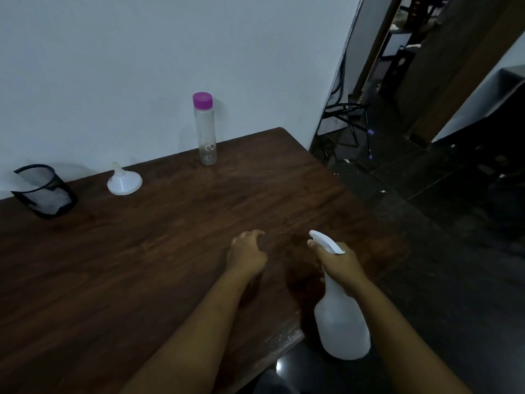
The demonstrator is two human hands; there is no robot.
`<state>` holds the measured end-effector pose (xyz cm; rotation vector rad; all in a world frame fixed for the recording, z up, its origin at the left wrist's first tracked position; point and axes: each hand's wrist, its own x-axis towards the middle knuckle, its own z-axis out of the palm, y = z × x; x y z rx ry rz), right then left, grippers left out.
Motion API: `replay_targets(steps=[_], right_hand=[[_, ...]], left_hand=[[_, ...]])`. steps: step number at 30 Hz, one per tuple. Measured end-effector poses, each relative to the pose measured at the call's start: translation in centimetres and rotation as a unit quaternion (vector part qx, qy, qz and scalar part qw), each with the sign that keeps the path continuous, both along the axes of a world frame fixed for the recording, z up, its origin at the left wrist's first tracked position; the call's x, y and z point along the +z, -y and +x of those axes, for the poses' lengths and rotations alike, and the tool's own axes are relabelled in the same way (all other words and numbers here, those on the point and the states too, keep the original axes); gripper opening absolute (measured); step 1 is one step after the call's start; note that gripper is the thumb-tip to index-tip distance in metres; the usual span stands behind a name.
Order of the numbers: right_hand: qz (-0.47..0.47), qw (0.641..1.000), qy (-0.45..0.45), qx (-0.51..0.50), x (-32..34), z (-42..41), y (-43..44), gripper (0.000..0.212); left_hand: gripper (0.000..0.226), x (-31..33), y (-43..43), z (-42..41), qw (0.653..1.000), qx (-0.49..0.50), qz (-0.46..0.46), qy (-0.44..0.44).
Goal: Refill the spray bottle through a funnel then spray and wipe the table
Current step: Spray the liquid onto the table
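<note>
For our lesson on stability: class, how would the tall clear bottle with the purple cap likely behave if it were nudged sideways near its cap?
The purple-capped bottle would probably tip easily, since it stands tall and narrow on the table. It looks nearly empty, so it is likely light and offers little resistance. Its round body suggests that it would roll once it is down.

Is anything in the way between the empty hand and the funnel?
Nothing visible. Only bare table lies between the left hand and the funnel. The mesh cup stands left of the funnel and the purple-capped bottle to its right, both off that path. The right hand holds the spray bottle.
</note>
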<state>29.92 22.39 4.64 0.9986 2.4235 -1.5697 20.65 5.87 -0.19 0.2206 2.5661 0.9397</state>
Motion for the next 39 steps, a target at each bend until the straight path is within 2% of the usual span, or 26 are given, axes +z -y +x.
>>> replay_targets(steps=[3,7,19,23,28,35,39], right_hand=[[0.056,0.998,0.001,0.020,0.4,0.4,-0.3,0.040],[0.098,0.994,0.002,0.052,0.6,0.8,-1.2,0.040],[0.067,0.998,0.007,-0.009,0.2,1.7,-3.7,0.052],[0.012,0.999,0.036,0.003,0.4,2.0,-4.9,0.056],[-0.046,0.998,0.037,-0.030,0.5,2.3,-5.7,0.056],[0.026,0.999,0.014,-0.044,1.3,1.8,-5.2,0.059],[-0.012,0.999,0.046,-0.018,1.3,2.3,-5.6,0.061]], left_hand=[[0.056,0.2,-0.7,-0.1,1.000,-0.008,0.001,-0.001],[0.058,0.4,-1.6,0.0,1.000,-0.023,0.007,0.006],[0.057,0.0,-3.9,0.7,0.998,-0.053,-0.001,0.020],[0.057,0.3,-4.4,0.6,0.998,-0.062,-0.002,0.023],[0.056,0.6,-5.1,1.0,0.997,-0.071,-0.004,0.020],[0.056,0.5,-5.8,1.3,0.996,-0.080,0.000,0.026],[0.055,0.3,-6.0,1.5,0.997,-0.075,0.001,0.024]])
